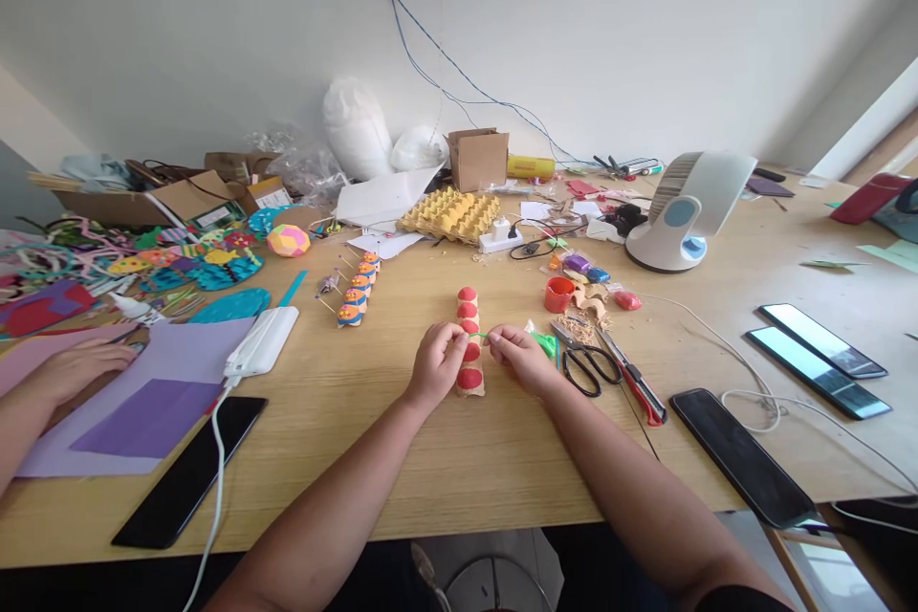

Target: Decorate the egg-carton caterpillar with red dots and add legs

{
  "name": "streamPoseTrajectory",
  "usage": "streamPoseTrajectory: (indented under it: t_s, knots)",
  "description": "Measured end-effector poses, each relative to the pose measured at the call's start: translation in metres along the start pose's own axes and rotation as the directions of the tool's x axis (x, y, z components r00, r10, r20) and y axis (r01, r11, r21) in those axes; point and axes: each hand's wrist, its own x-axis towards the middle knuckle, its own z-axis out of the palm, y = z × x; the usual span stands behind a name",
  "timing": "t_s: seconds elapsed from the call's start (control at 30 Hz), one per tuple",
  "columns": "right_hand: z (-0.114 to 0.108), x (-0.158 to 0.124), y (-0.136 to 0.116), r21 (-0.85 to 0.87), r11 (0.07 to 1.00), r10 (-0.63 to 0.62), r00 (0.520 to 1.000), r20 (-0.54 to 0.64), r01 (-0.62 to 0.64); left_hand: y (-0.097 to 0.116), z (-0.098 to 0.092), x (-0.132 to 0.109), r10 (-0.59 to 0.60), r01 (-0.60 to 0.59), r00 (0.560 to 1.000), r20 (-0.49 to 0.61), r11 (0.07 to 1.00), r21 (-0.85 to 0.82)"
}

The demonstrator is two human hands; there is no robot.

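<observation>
A thin green strand (478,335), which looks like modelling clay, runs between my two hands. My left hand (439,361) pinches one end of it, and my right hand (522,356) pinches the other. Below the strand, upright on the table, lies an egg-carton strip (470,391) with several bumps topped in red. My fingers hide part of its middle. Just beyond my right hand is a bag of green clay (548,344), partly covered. Black-handled scissors (591,368) and a red utility knife (635,381) rest to the right of it.
A decorated orange-and-blue egg-carton strip (360,289) stands at left. Beyond are a yellow egg tray (451,213), a red cup (559,295) and a white fan (688,210). Phones (742,454) lie at right. Another person's hand (90,368) rests over purple paper (136,421).
</observation>
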Motion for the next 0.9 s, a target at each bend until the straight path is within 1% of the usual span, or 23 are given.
streamPoseTrajectory:
  t_s: [0.13,0.2,0.27,0.33,0.4,0.53,0.6,0.73,0.87,0.9]
  knots:
    - [0.001,0.000,-0.003,0.030,0.999,0.013,1.000,-0.010,-0.013,-0.002,0.001,-0.001,-0.103,0.102,0.995,-0.003,0.989,-0.112]
    - [0.001,0.000,-0.003,0.049,0.998,0.026,1.000,-0.015,-0.025,-0.004,0.001,0.000,-0.182,0.184,0.983,0.029,0.962,-0.201]
    - [0.000,0.001,-0.002,0.067,0.997,0.036,0.999,-0.013,-0.035,-0.006,0.000,0.001,-0.276,0.291,0.957,0.092,0.906,-0.308]
    - [-0.001,0.001,-0.001,0.085,0.996,0.036,0.999,-0.003,-0.035,-0.007,-0.001,0.003,-0.352,0.383,0.924,0.152,0.828,-0.409]
    - [-0.002,0.002,0.000,0.098,0.995,0.030,1.000,0.009,-0.031,-0.009,-0.003,0.005,-0.386,0.424,0.904,0.183,0.763,-0.487]
    - [-0.001,0.001,0.001,0.090,0.995,0.037,0.999,0.022,-0.039,-0.012,-0.012,0.011,-0.384,0.441,0.896,0.224,0.705,-0.555]
    - [-0.001,0.000,0.001,0.068,0.996,0.056,0.998,0.041,-0.058,-0.014,-0.019,0.014,-0.362,0.480,0.877,0.316,0.691,-0.541]
    - [-0.002,-0.002,-0.002,-0.061,0.995,0.086,0.987,0.136,-0.078,-0.019,-0.032,0.018,-0.318,0.584,0.789,0.526,0.657,-0.477]
    - [-0.006,-0.003,-0.007,-0.198,0.978,0.102,0.973,0.207,-0.061,-0.024,-0.042,0.020,-0.297,0.635,0.718,0.629,0.650,-0.418]
    - [-0.007,-0.004,-0.008,-0.227,0.972,0.113,0.968,0.225,-0.061,-0.024,-0.044,0.020,-0.291,0.647,0.694,0.659,0.653,-0.393]
